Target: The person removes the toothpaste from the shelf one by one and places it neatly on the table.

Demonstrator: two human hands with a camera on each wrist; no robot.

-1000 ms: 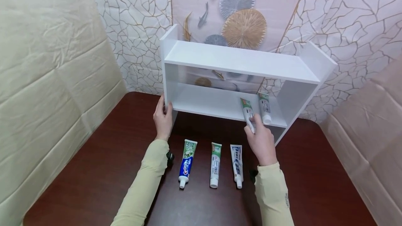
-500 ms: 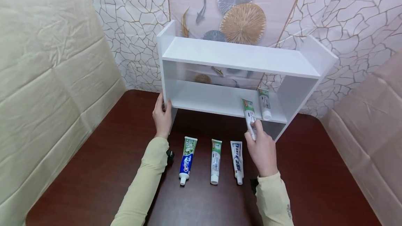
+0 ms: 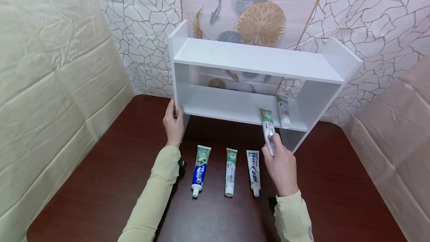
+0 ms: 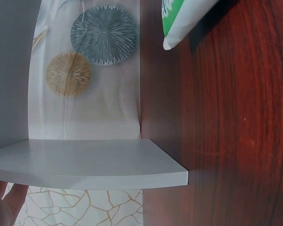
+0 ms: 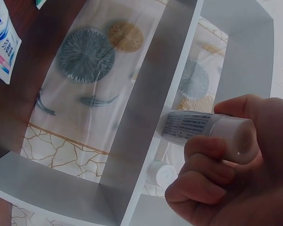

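Observation:
My right hand [image 3: 282, 165] pinches a green-and-white toothpaste tube [image 3: 268, 128] near its white cap, as the right wrist view also shows for the tube [image 5: 186, 126]. The tube's crimped end overlaps the front edge of the white shelf unit's [image 3: 218, 104] middle board, and its cap end points toward me. Just right of it on that board lies a similar toothpaste tube [image 3: 283, 112], cap forward. With my left hand [image 3: 173, 128] I grip the unit's left side panel, thumb at the front edge. Only the fingertips [image 4: 12, 200] show in the left wrist view.
On the dark red-brown table [image 3: 100, 182], in front of the unit, lie a green-and-blue toothpaste tube [image 3: 201, 171], a green-and-white toothpaste tube [image 3: 230, 173] and a white-and-blue toothpaste tube [image 3: 254, 173]. A patterned cloth [image 3: 151, 29] hangs behind the unit, with padded walls at both sides.
My right hand has drawn back slightly toward me with its toothpaste tube, which now extends farther out past the board's front edge. My left hand stays on the side panel.

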